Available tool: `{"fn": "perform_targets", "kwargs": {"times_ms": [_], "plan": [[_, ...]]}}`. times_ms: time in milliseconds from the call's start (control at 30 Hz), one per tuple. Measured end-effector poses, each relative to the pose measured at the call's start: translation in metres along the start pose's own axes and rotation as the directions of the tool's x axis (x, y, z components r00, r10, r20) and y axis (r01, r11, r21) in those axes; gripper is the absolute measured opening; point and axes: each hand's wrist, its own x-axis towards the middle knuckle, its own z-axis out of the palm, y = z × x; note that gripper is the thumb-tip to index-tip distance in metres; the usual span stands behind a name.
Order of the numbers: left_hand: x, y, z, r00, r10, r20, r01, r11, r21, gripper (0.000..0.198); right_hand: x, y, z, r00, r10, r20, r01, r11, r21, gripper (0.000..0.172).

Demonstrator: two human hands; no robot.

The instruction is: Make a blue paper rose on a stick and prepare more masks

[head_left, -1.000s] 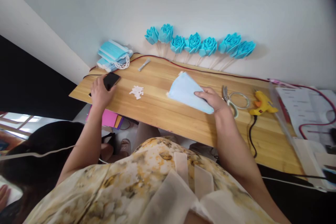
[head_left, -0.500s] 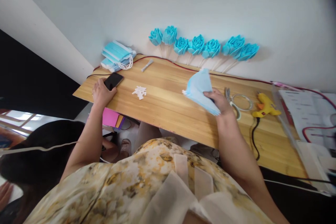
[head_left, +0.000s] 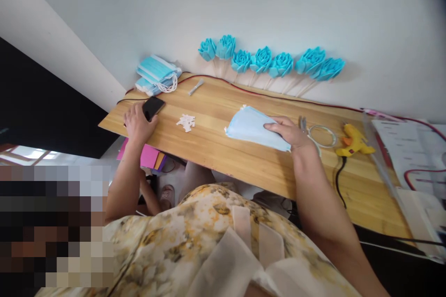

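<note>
A folded light blue face mask (head_left: 252,126) is held down in the middle of the wooden worktop (head_left: 216,146) by the right hand (head_left: 288,132). Its fingers are curled over the narrow end and it is pinched there. The left hand (head_left: 137,124) is laid flat, fingers loose, on a black phone (head_left: 154,107) far to the left.

Seven blue fabric roses on sticks (head_left: 259,59) are lined up by the wall, so much work looks done. A pile of blue masks (head_left: 156,74) is left, and this mask is not shaped yet. Its long side is laid left to right: the wide end is pointed left, the tip right.
</note>
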Motion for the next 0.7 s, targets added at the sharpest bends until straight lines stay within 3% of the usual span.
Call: {"fn": "perform_targets", "kwargs": {"times_ms": [167,267,333,400,467,500,567,633,700], "plan": [[-0.004,0.039,0.006,0.982,0.166,-0.09,-0.18,0.969,-0.17,0.053,-0.01,-0.017,-0.006,0.996,0.019,-0.089,-0.004,0.986,0.169,0.034],[-0.015,0.078,0.023,0.978,0.162,-0.131,-0.204,0.87,-0.449,0.041,-0.012,-0.023,-0.002,0.998,0.049,-0.031,-0.046,0.996,0.081,0.034],[-0.028,0.111,0.035,0.992,0.111,-0.066,-0.122,0.635,-0.763,0.038,-0.008,-0.025,0.007,0.998,0.041,-0.042,-0.04,0.999,0.021,0.034],[-0.042,0.146,0.046,0.96,0.194,0.203,0.167,0.187,-0.968,0.047,0.002,-0.023,0.021,0.99,-0.038,-0.137,0.042,0.999,0.024,0.032],[-0.051,0.179,0.054,0.827,0.363,0.43,0.516,-0.187,-0.836,0.061,0.016,-0.02,0.034,0.954,-0.159,-0.256,0.156,0.987,-0.034,0.031],[-0.052,0.194,0.058,0.772,0.421,0.476,0.612,-0.293,-0.735,0.061,0.024,-0.018,0.039,0.927,-0.229,-0.298,0.204,0.972,-0.114,0.031],[-0.046,0.219,0.066,0.78,0.391,0.489,0.623,-0.401,-0.672,0.039,0.037,-0.018,0.046,0.887,-0.352,-0.3,0.238,0.903,-0.358,0.033],[-0.031,0.238,0.078,0.804,0.252,0.538,0.593,-0.402,-0.698,0.02,0.045,-0.028,0.049,0.866,-0.423,-0.268,0.193,0.775,-0.602,0.039],[-0.013,0.255,0.095,0.775,0.085,0.626,0.596,-0.424,-0.681,0.016,0.049,-0.046,0.053,0.832,-0.506,-0.228,0.165,0.618,-0.769,0.047]]}}
